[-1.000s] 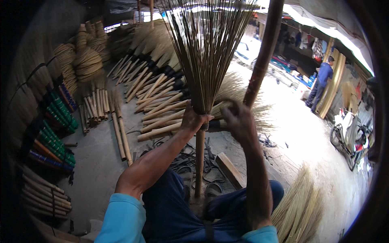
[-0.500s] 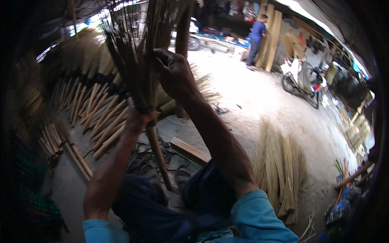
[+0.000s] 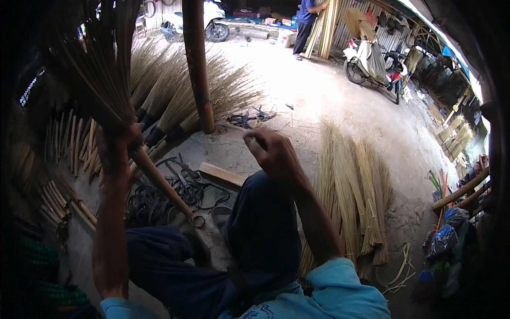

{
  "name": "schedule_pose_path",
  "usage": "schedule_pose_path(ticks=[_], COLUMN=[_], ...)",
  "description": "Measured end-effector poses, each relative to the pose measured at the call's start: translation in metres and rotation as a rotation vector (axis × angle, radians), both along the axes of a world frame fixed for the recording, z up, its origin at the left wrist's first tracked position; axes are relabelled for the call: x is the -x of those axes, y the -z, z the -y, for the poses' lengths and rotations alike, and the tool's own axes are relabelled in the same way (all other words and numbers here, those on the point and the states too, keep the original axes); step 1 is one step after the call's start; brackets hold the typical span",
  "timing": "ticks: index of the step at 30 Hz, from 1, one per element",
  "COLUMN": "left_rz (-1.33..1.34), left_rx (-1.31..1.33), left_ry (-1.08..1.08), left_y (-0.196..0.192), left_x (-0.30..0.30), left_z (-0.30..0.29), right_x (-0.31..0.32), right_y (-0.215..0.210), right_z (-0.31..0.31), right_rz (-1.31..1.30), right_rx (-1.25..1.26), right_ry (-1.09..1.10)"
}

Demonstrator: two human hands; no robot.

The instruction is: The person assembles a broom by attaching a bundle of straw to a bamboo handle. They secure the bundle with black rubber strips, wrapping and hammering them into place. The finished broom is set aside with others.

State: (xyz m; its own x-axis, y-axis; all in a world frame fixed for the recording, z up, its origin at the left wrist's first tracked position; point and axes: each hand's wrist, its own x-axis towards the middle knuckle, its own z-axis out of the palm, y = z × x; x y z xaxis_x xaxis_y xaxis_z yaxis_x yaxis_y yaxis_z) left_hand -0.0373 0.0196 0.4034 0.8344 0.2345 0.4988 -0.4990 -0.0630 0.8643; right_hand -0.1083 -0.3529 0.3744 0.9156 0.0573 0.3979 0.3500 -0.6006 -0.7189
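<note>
My left hand (image 3: 119, 143) is closed round the neck of a broom (image 3: 103, 69), just below its bristles. The broom stands upright at a tilt. Its bristles fan out at the upper left, and its wooden handle runs down to the ground between my feet. Above my raised knee, my right hand (image 3: 273, 157) is away from the broom with its fingers curled together. Whatever it may hold is too small to make out. Black rubber strips (image 3: 151, 199) lie in a tangle on the ground by the handle.
Finished brooms (image 3: 186, 101) lie stacked behind a wooden post (image 3: 197, 69). A wooden block (image 3: 220, 176) sits near my knee. Bundles of straw (image 3: 350, 186) lie to the right. Farther off stand a motorbike (image 3: 372, 66), a white scooter (image 3: 199, 21) and a person (image 3: 305, 24) by tall boards.
My right hand has come away from the bristles, down and to the right. My left hand has shifted left with the broom, which now leans more. My view has turned rightward and down.
</note>
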Motion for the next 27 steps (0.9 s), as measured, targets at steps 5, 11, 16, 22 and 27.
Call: schedule_pose_path(ticks=[5, 11, 16, 22, 27], left_rz=[0.121, 0.128, 0.077, -0.080, -0.524], left_rx=[-0.131, -0.505, -0.387, -0.916, -1.005], left_ry=[-0.023, -0.031, 0.437, 0.197, 0.289], left_y=[-0.029, -0.051, -0.032, 0.072, 0.195], left_x=[0.020, 0.030, 0.009, -0.027, -0.044], left_z=[0.001, 0.025, 0.060, 0.060, 0.068], right_x=[0.047, 0.089, 0.094, 0.104, 0.100], right_y=[0.030, 0.040, 0.042, 0.033, 0.027], right_z=[0.008, -0.018, -0.024, -0.028, -0.033], right_rz=[-0.077, 0.199, 0.247, 0.199, 0.183], right_rx=[0.018, 0.228, 0.203, 0.264, 0.284], right_ry=[-0.025, 0.044, 0.042, 0.076, 0.088])
